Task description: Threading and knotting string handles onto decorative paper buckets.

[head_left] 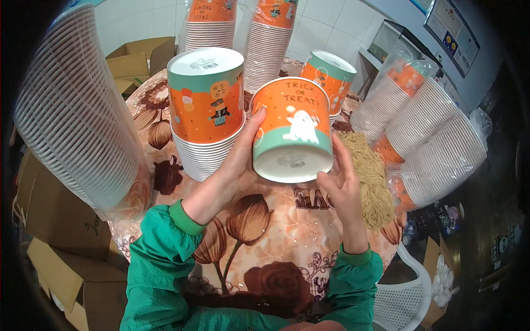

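Between my hands is an orange paper tub with a white ghost and a green band round its lower part. It is held above the table, tilted so that its white base faces me. My left hand grips its left side, thumb along the wall and fingers hidden behind. At its right side, my right hand has fingers against the wall and the thumb by the base edge. Just left of it, a stack of matching tubs stands upside down. Another upturned tub stack is behind it to the right.
Tall plastic-wrapped tub stacks stand at the left, with others at the back. More wrapped stacks lean at the right. Tan shredded filler lies beside my right hand. Cardboard boxes and a white chair flank the flowered table.
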### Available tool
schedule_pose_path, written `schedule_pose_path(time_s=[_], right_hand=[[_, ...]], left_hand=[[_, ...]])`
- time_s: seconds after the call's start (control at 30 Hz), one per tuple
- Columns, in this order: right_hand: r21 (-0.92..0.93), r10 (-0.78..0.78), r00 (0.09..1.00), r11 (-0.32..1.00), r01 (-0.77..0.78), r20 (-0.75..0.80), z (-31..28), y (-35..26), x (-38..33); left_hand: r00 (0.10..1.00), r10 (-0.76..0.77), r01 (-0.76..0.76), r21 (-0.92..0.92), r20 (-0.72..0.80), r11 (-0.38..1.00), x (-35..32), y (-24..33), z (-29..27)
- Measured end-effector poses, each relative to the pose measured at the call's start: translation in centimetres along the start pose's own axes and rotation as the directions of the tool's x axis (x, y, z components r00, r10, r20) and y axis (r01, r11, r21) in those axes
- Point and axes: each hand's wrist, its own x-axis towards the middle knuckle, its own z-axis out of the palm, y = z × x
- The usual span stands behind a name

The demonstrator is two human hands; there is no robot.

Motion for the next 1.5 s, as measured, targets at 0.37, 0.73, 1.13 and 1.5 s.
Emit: schedule_pose_path(time_s=[0.37,0.73,1.13,1.5], right_hand=[[0.169,0.080,0.989,0.984,-0.059,-0.125,-0.9,0.3,0.3],[-0.017,-0.018,0.997,1.000,0.017,-0.075,-1.8,3.7,-0.5],[-0.361,-0.237,0.953,0.886,0.292,0.188,-4.3,3.8,-0.5],[0.114,0.072,0.997,0.991,-0.073,0.018,-4.8,4.4,-0.2]], left_hand=[[0.751,0.614,-0.597,0.646,0.242,0.476,0.9,-3.0,-0.8],[0.589,0.601,-0.589,0.796,0.540,-0.139,1.4,-2.4,-3.0],[0.603,0.476,-0.627,0.749,0.640,-0.214,0.8,0.3,-3.5],[0.658,0.567,-0.660,0.741,0.495,0.119,1.1,-1.1,-3.4]])
